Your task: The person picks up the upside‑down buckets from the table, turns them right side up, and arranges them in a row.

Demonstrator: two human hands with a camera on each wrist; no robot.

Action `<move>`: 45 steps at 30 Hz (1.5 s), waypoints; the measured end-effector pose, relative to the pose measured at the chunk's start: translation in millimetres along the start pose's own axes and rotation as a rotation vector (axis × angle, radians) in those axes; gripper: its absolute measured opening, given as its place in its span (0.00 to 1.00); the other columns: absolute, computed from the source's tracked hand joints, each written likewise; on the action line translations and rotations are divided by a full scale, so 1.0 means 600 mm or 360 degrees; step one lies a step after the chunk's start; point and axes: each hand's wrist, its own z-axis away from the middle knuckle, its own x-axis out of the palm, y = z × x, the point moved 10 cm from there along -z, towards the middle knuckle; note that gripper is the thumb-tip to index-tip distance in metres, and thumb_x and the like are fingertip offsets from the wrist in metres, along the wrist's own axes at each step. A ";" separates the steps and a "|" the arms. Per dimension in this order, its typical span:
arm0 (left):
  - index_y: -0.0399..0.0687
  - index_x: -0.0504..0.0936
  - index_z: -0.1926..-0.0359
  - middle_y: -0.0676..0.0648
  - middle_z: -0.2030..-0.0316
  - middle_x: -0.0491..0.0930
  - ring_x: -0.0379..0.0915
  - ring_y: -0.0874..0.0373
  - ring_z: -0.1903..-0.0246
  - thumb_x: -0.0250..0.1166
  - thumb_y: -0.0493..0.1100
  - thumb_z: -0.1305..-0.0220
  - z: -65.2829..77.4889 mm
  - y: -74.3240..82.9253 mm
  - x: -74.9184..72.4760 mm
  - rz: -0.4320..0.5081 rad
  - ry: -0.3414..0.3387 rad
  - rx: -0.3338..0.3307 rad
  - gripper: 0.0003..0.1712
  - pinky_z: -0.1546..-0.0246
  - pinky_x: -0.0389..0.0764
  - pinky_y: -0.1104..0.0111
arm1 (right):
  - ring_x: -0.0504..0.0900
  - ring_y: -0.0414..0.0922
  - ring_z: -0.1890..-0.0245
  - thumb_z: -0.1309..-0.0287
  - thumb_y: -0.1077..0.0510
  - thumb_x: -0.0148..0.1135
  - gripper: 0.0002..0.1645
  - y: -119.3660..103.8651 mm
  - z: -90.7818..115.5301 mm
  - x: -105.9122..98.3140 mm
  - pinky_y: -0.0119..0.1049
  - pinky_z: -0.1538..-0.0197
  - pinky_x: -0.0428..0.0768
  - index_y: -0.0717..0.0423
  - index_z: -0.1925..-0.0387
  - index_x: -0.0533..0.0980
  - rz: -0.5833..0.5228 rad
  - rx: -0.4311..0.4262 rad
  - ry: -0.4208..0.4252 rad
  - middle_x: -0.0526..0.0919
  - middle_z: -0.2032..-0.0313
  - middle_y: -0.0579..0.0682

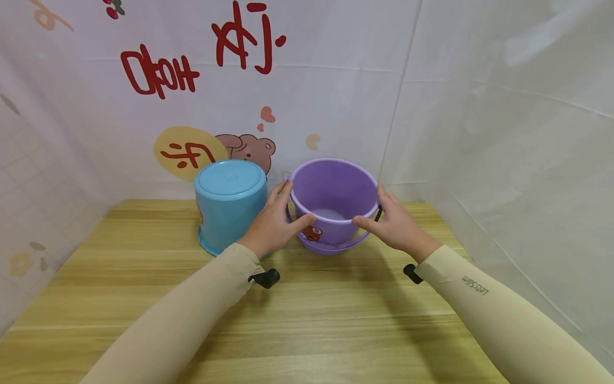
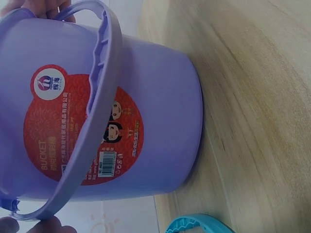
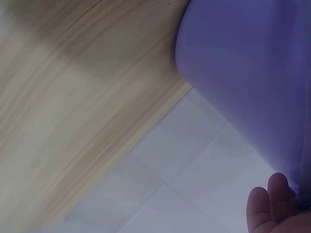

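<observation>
Probably for balance, the left hand [image 1: 274,225] and right hand [image 1: 399,225] grasp the purple bucket [image 1: 333,232] at opposite sides, each grip clasping it, near the back edge of the table [image 1: 307,325], beside the upturned blue bucket [image 1: 229,216].

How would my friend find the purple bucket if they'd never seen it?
Start at the wooden table and look toward its back edge. There, to the right of the blue bucket, the purple bucket is held between a left hand and a right hand. You can look into its open top, while its blue neighbour is upside down.
</observation>
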 end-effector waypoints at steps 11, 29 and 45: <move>0.54 0.48 0.14 0.46 0.15 0.44 0.52 0.42 0.19 0.56 0.81 0.34 -0.009 0.011 0.009 -0.0068 -0.0017 0.0033 0.60 0.27 0.67 0.37 | 0.53 0.61 0.18 0.35 0.26 0.63 0.70 0.003 -0.002 -0.002 0.66 0.23 0.61 0.50 0.15 0.32 -0.0014 0.0054 0.0019 0.51 0.18 0.64; 0.55 0.47 0.14 0.48 0.14 0.42 0.45 0.44 0.16 0.56 0.79 0.33 -0.020 0.006 0.016 0.0012 0.0000 -0.0074 0.59 0.24 0.61 0.38 | 0.50 0.65 0.17 0.36 0.22 0.60 0.69 0.003 0.000 -0.006 0.69 0.22 0.57 0.52 0.15 0.37 0.0045 0.0140 0.0100 0.48 0.17 0.63; 0.59 0.47 0.14 0.48 0.14 0.41 0.42 0.44 0.16 0.53 0.79 0.31 -0.036 -0.002 0.016 0.0043 -0.0003 -0.0154 0.56 0.21 0.56 0.39 | 0.52 0.64 0.18 0.37 0.19 0.57 0.69 0.001 -0.019 -0.005 0.66 0.22 0.59 0.58 0.15 0.44 0.0131 0.0132 0.0206 0.51 0.17 0.61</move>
